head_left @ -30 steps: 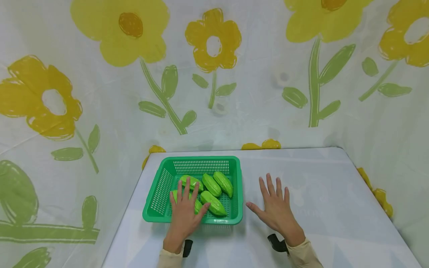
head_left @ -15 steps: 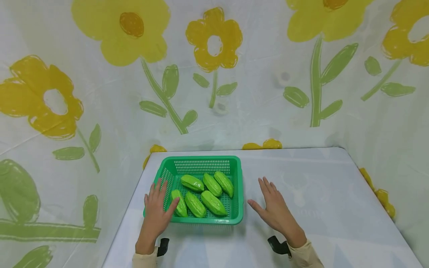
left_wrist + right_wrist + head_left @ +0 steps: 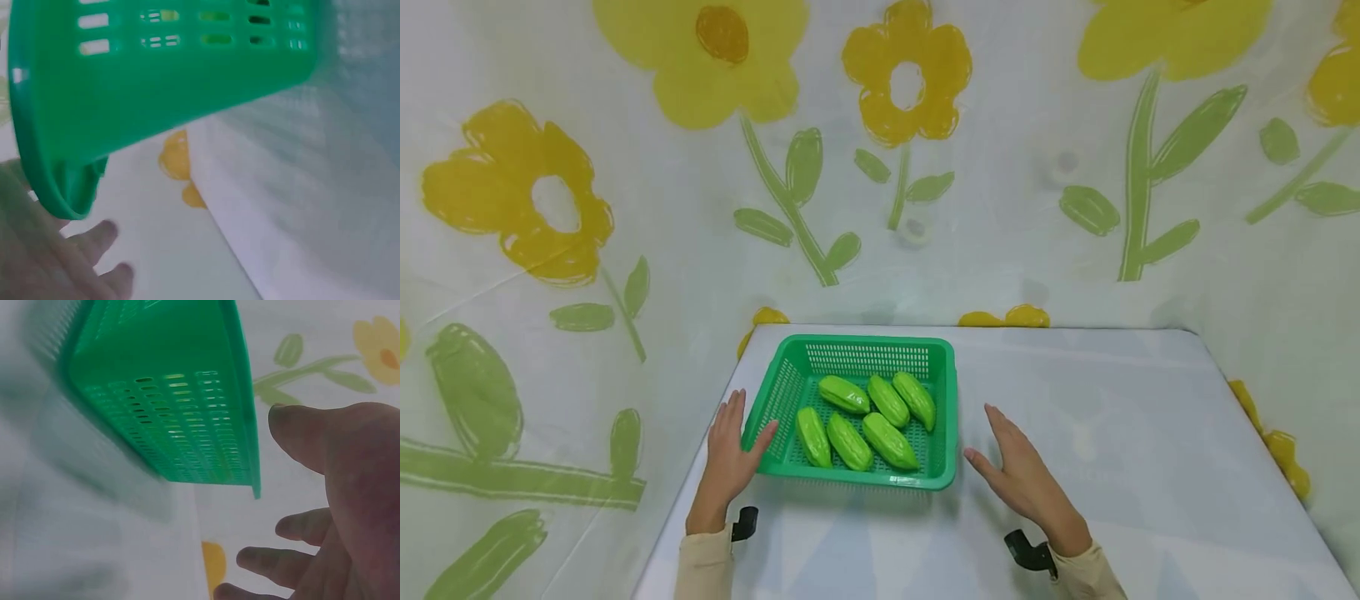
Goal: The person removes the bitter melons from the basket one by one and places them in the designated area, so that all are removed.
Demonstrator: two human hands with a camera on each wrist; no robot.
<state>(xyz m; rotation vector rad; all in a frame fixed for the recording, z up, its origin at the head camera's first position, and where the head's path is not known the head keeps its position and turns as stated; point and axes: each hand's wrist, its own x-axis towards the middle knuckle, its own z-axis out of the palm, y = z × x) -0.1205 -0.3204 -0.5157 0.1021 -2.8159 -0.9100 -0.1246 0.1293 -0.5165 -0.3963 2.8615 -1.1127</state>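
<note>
A green plastic basket (image 3: pixel 950 408) stands on the table, holding several bright green, ridged gourds (image 3: pixel 889 442) that look like bitter melons. My left hand (image 3: pixel 727 458) is at its left side, fingers straight, the thumb overlapping the rim in the head view. From the left wrist, the basket's corner and rim (image 3: pixel 28 119) hang over that hand (image 3: pixel 44 250), with fingers reaching below the lip. To the right of the basket, my right hand (image 3: pixel 1026 475) is held with fingers extended and thumb apart. The right wrist view has a gap between the thumb and the perforated wall (image 3: pixel 156 356). Neither hand grips anything.
The white table (image 3: pixel 1105 417) extends to the right of the basket. Behind it and at both sides hangs a white cloth (image 3: pixel 1000 250) printed with yellow flowers. A black wrist mount (image 3: pixel 745 523) sits by the left cuff, another black mount (image 3: pixel 1028 552) by the right.
My left hand has moved left, from above the gourds to outside the basket's left side. The right hand has turned more edge-on, its fingers closer together. The head view has shifted slightly.
</note>
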